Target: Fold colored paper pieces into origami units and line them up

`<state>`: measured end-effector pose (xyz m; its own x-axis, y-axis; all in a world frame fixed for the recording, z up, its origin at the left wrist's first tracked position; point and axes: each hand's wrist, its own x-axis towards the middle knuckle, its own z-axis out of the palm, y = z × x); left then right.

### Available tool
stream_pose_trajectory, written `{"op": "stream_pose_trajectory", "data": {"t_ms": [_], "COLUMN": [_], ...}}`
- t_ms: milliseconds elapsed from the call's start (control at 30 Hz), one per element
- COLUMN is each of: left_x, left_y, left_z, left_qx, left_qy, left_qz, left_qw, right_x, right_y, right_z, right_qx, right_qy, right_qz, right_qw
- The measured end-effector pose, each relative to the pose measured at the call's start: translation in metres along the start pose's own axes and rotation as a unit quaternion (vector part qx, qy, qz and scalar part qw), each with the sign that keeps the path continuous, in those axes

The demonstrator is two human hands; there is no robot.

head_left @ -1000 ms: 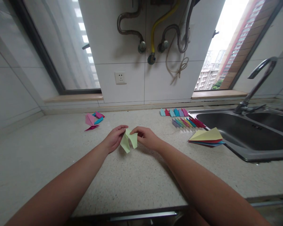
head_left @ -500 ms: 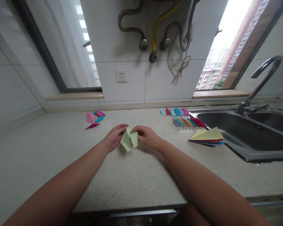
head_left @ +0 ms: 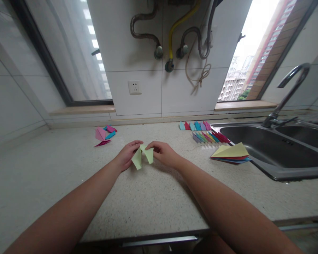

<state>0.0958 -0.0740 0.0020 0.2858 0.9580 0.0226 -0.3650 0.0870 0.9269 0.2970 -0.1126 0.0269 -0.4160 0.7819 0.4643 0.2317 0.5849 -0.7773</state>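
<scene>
Between my two hands is a pale green piece of folded paper (head_left: 137,159), held just above the counter with two flaps hanging toward me. My left hand (head_left: 127,155) grips its left side, thumb and fingers closed near the top fold. On the other side, my right hand (head_left: 163,152) pinches the right flap between thumb and fingers. The fold in the middle is partly covered by my fingers.
Folded pink and blue paper pieces (head_left: 101,134) lie at the back left of the speckled counter (head_left: 145,201). To the right are rows of small coloured paper pieces (head_left: 210,137), a stack of folded paper (head_left: 231,152) and a steel sink (head_left: 275,173) with a faucet (head_left: 294,76).
The two flaps of the green paper have spread a little wider apart, the left one swinging left. Both hands keep their hold. The view has shifted slightly.
</scene>
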Motion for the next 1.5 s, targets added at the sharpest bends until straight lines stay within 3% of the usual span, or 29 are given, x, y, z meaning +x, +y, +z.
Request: {"op": "stream_pose_trajectory", "data": {"t_ms": [467, 633, 867, 1000, 1500], "left_x": [-0.006, -0.004, 0.002, 0.003, 0.001], "left_y": [0.002, 0.001, -0.002, -0.003, 0.004], "left_z": [0.003, 0.000, -0.002, -0.003, -0.002], "left_qx": [0.048, 0.019, -0.020, -0.020, -0.051], "left_qy": [-0.041, -0.009, 0.058, 0.076, 0.032], "left_qz": [-0.004, 0.002, 0.051, 0.057, 0.028], "left_qw": [0.998, 1.000, 0.997, 0.995, 0.998], "right_x": [0.009, 0.010, 0.015, 0.016, 0.015], "right_y": [-0.004, 0.002, 0.006, 0.005, -0.001], "right_z": [-0.005, -0.010, -0.031, -0.036, -0.039], "right_qx": [0.092, 0.118, 0.214, 0.232, 0.240], "right_qy": [0.086, 0.087, 0.207, 0.215, 0.269], "right_qz": [0.078, 0.078, 0.103, 0.097, 0.039], "right_qw": [0.989, 0.986, 0.949, 0.944, 0.932]}}
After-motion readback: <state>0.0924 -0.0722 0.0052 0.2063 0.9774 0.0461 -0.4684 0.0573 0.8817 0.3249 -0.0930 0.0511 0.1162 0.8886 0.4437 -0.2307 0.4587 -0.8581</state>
